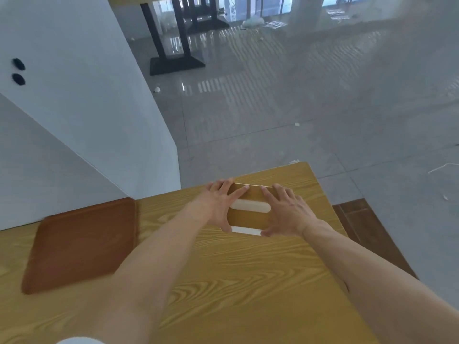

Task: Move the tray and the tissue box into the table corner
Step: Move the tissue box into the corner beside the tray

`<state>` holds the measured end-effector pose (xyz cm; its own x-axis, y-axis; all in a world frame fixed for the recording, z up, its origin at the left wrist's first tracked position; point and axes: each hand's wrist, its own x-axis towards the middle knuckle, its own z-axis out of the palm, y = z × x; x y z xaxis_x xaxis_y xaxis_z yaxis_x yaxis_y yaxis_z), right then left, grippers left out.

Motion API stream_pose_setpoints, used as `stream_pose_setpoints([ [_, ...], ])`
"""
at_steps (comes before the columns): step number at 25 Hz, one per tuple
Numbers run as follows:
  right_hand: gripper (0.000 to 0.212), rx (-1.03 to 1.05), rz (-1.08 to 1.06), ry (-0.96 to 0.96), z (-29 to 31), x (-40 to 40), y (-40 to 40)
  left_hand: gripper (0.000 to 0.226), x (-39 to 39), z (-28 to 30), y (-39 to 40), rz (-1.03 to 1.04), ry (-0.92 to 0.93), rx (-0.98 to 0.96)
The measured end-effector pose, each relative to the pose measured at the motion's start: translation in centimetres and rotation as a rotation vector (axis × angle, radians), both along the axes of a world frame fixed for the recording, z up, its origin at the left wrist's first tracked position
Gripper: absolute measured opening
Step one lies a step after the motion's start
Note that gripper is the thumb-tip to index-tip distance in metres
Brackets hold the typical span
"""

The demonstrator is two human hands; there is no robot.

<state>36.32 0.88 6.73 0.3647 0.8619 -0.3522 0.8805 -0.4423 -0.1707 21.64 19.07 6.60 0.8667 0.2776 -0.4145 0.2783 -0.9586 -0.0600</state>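
Both bare arms reach out over the wood-grain table (236,281) and meet at the tissue box (249,218), which sits toward the far right part of the tabletop, near the far edge and not far from the right one. The box has a wood-coloured top with a pale oval slot (250,206) in the middle and a white strip showing along its near side. The left hand (219,207) clasps the box's left end, fingers spread over the top toward the far edge and thumb curled down at the near corner. The right hand (285,211) mirrors it on the right end, fingers splayed across the top, thumb pressed at the near right corner. Both hands are widely spread yet closed around the box between them; whether it is lifted off the table or resting on it I cannot tell. The brown tray (79,247) lies flat well to the left, its far corner close against the white wall (74,108) that runs along that side of the table. Beyond the table's far edge the glossy grey floor (298,108) stretches away, with the black base of another table (177,65) standing on it.
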Motion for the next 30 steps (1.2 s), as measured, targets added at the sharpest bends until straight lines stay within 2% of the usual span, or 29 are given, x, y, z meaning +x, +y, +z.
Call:
stream_pose_setpoints([
  [6,0.126,0.074,0.143,-0.02,5.2,-2.1,-2.6,0.127,-4.9,4.4,-4.0,0.132,-0.11,-0.022],
  [13,0.127,0.19,0.398,-0.078,9.9,-7.5,-3.6,0.124,-14.8,9.7,-8.8,0.339,-0.203,-0.031],
  [23,0.125,0.296,0.681,-0.069,12.7,-19.7,-1.9,0.122,-30.3,13.1,-13.2,0.555,-0.26,0.108],
  [30,0.122,0.316,0.845,-0.072,13.6,-32.5,-2.4,0.12,-44.1,13.1,-17.6,0.712,-0.297,0.14],
])
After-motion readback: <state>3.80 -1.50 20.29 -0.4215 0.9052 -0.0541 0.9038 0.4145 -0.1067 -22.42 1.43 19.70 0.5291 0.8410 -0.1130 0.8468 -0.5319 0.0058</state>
